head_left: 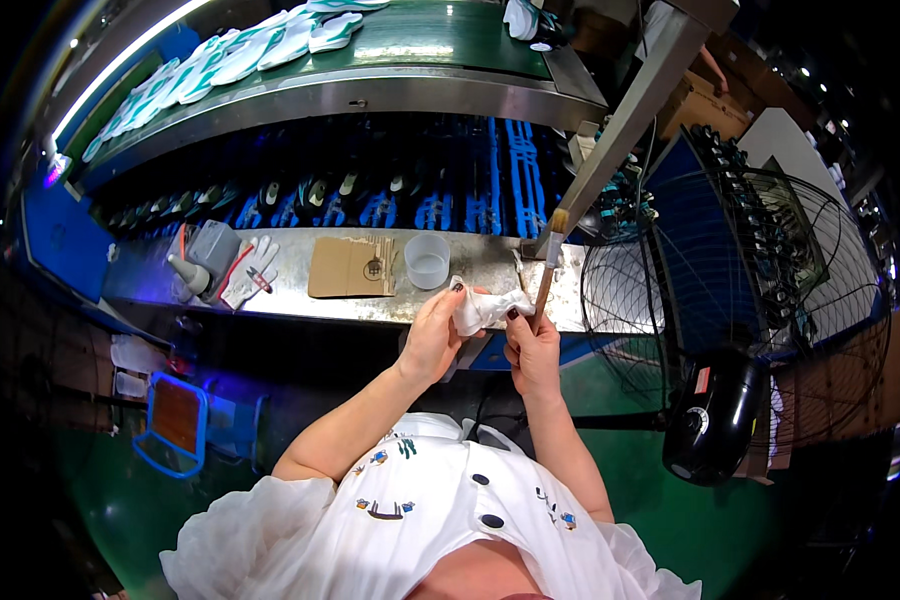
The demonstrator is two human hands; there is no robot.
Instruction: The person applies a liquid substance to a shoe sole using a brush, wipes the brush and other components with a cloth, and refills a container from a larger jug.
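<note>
A crumpled white cloth or tissue [485,311] stretches between my two hands over the front edge of the metal bench. My left hand [430,336] pinches its left end, with the thumb and fingertips closed on it. My right hand [537,358] grips its other end and also holds a brush [544,295]. The brush stands nearly upright with its tan bristles at the top. Just beyond my hands, a translucent plastic cup [427,262] rests on the bench. A folded piece of brown cardboard [345,268] lies to the cup's left.
White gloves [247,283] with small snips [259,279] lie at the bench's left, beside a white bottle [188,275]. White and green shoe soles [245,55] line the upper green belt [420,40]. A black caged fan [715,415] stands close on my right; a blue-framed stool [175,420] is lower left.
</note>
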